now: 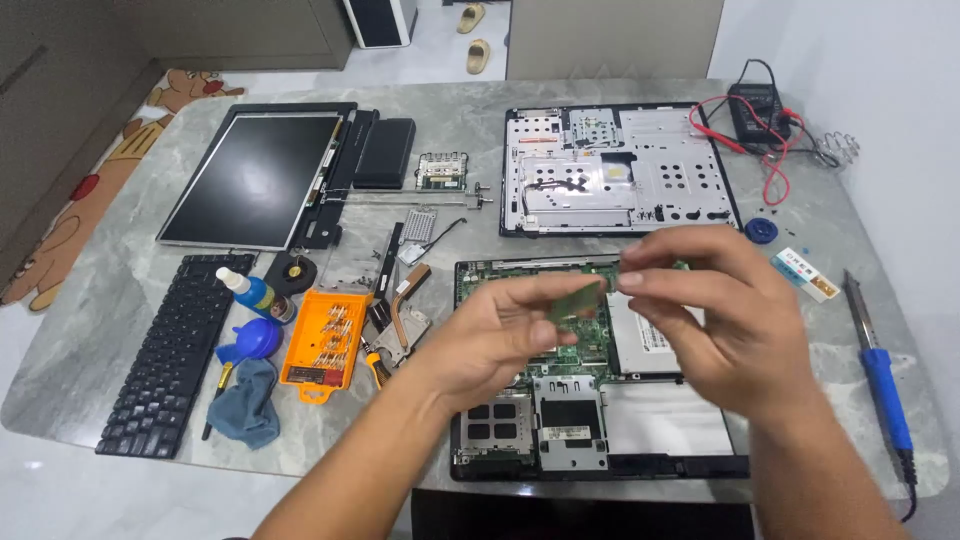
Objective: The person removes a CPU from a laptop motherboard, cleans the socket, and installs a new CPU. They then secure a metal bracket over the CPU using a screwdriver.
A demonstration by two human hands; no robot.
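Note:
Both hands hold a small green circuit module (pixel 585 300) between their fingertips, above the opened laptop base (pixel 570 410) with its green motherboard exposed. My left hand (pixel 500 335) pinches the module's left end. Gripping its right end is my right hand (pixel 720 310), which covers part of the board and a silver drive. The module is blurred and partly hidden by fingers.
On the grey marble table (pixel 120 280): a laptop screen panel (pixel 255 175), a black keyboard (pixel 170 355), an orange screwdriver-bit case (pixel 325 345), a blue cloth (pixel 245 405), a metal chassis plate (pixel 615 170), a multimeter with red leads (pixel 760 110), a blue-handled soldering iron (pixel 880 370).

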